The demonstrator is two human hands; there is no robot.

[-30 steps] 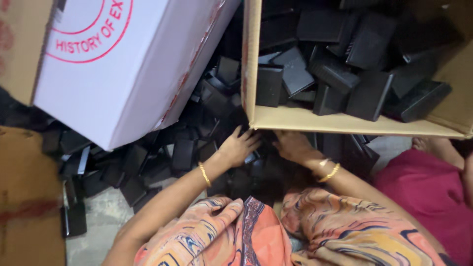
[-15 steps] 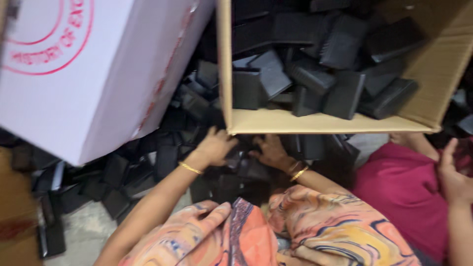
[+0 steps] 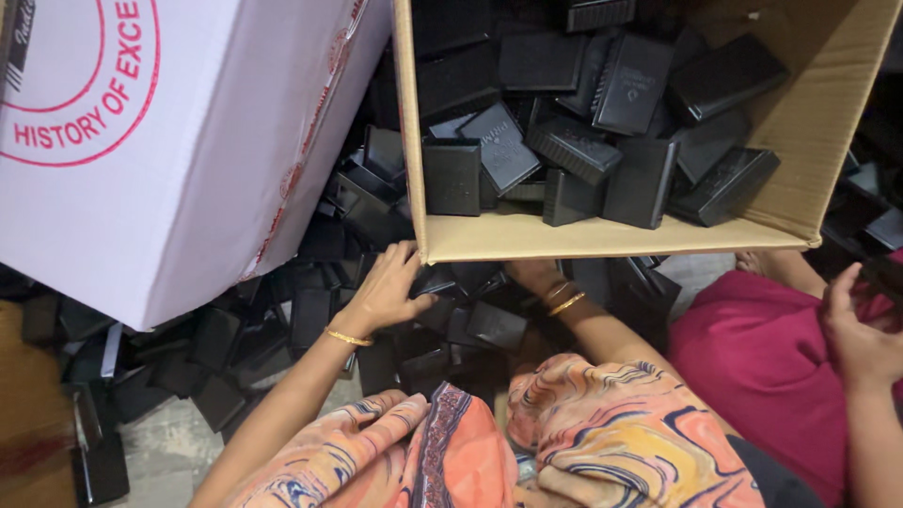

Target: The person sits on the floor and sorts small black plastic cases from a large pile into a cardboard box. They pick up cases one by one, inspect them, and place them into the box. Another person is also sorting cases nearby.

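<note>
Hands in black plastic cases | left hand fingers spread on pile | right hand fingers hidden under carton, cannot tell | cases look light, rigid, smooth: pinch long edges.

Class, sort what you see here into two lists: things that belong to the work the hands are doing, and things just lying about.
In the work:
left hand on the pile of black cases
right hand, partly hidden under the brown box
black cases in that box

Just about:
white box
another person's hand
floor
</note>
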